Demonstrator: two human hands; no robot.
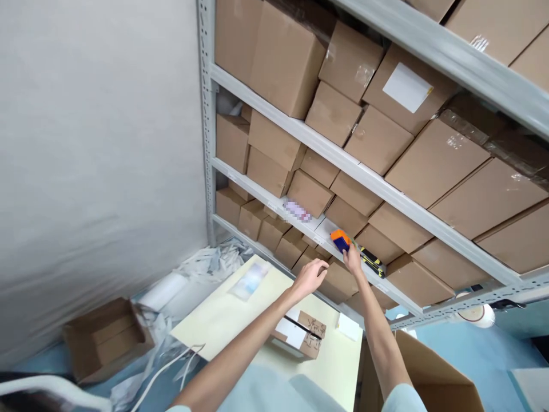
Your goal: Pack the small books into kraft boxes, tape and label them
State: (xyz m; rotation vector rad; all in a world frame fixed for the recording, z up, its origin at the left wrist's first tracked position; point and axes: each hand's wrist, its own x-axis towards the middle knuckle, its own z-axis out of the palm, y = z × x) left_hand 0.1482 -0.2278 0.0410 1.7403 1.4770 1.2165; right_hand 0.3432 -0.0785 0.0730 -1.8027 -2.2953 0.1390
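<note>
My right hand point(352, 260) is closed on an orange and dark-blue handheld tool point(341, 240) at the lip of a shelf; its exact kind does not show. Just right of that hand, yellow-and-black tools point(372, 262) that look like utility knives lie on the same shelf. My left hand point(311, 277) hovers above the far edge of the table, its fingers loosely curled with a gap to the thumb and nothing visible in them. Below, between my forearms, a taped cardboard box point(315, 327) with a white label and handwriting rests on the cream table point(223, 329).
A metal rack point(266, 111) packed with cardboard boxes rises ahead. One open carton point(107, 337) stands at lower left by crumpled plastic wrapping point(206, 263); another open carton point(437, 377) is at lower right. A white cable point(167, 366) hangs by the table's left edge.
</note>
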